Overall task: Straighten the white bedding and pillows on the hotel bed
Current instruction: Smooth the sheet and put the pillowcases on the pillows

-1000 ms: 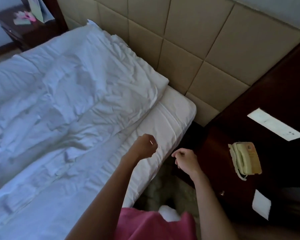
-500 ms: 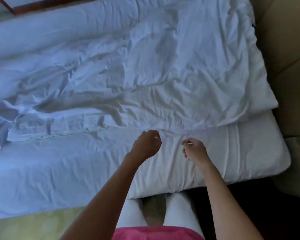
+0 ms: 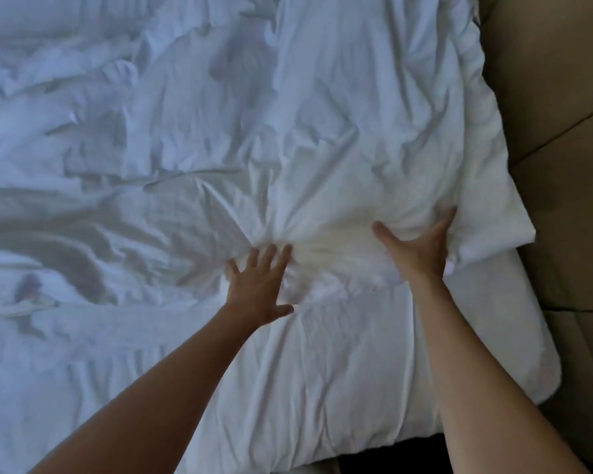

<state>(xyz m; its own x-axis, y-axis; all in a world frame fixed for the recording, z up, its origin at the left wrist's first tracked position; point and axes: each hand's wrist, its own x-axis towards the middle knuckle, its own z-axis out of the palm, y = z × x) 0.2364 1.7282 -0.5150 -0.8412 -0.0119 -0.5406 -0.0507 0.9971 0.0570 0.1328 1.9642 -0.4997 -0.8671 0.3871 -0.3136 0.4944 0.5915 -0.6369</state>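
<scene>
A crumpled white duvet (image 3: 322,114) covers most of the bed, its near edge lying across the white fitted sheet (image 3: 322,378). My left hand (image 3: 259,285) presses flat on the duvet's near edge with fingers spread, and creases fan out from its fingertips. To its right, my right hand (image 3: 421,248) holds the duvet near its corner by the headboard, thumb spread on top and some fingers tucked under a fold. No pillow shows in this view.
The padded beige headboard (image 3: 548,97) runs down the right side, close to the duvet's corner. A dark gap (image 3: 391,456) shows below the mattress edge. The duvet is bunched into deeper folds at the left (image 3: 65,234).
My view swung from the bedside table onto the bed. Both hands, loosely curled in the air before, have reached forward and come down on the duvet's near edge.
</scene>
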